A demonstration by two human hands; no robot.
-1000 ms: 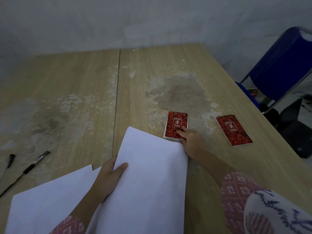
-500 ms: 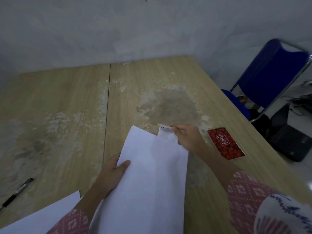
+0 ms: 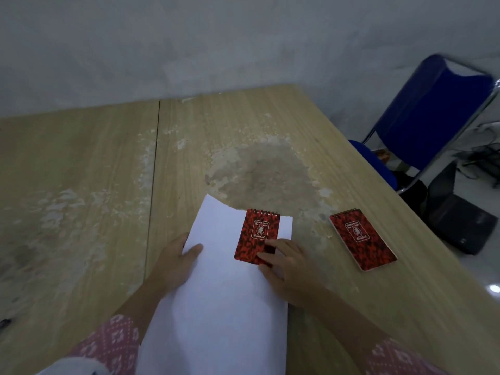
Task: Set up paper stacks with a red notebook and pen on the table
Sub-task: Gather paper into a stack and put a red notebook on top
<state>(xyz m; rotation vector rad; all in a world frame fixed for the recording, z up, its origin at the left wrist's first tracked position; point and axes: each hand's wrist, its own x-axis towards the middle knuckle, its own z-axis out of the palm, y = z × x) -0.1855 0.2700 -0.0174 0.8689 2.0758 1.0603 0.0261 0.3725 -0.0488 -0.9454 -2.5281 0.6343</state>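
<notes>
A white stack of paper sheets [image 3: 224, 288] lies lengthwise on the worn, light wooden table [image 3: 81, 185], its far left corner curling up slightly off the surface. On the far right part of the stack sits a small red spiral-bound notebook with a black mottled cover [image 3: 257, 235], its wire binding at the far edge and its printed label facing up. The right hand [image 3: 286, 262] rests at the notebook's near right corner, its fingers [image 3: 270, 243] spread flat across the cover and pressing on it rather than curled around it; the thumb lies on the paper just below the notebook. The left hand [image 3: 176, 262] grips the left edge of the paper stack, thumb on top of the sheets and the other fingers tucked underneath, so it is closed on the paper. Both forearms wear pink patterned sleeves [image 3: 108, 345]. A second red spiral-bound notebook of the same design [image 3: 362, 239] lies flat on the bare table well to the right of the stack, tilted, touching nothing. At the far left edge of the view a dark tip of a pen [image 3: 5, 322] is barely visible on the table. Beyond the table's right side stands a blue padded chair with a metal frame [image 3: 433, 109], and a dark bag [image 3: 457, 217] sits on the floor near it.
</notes>
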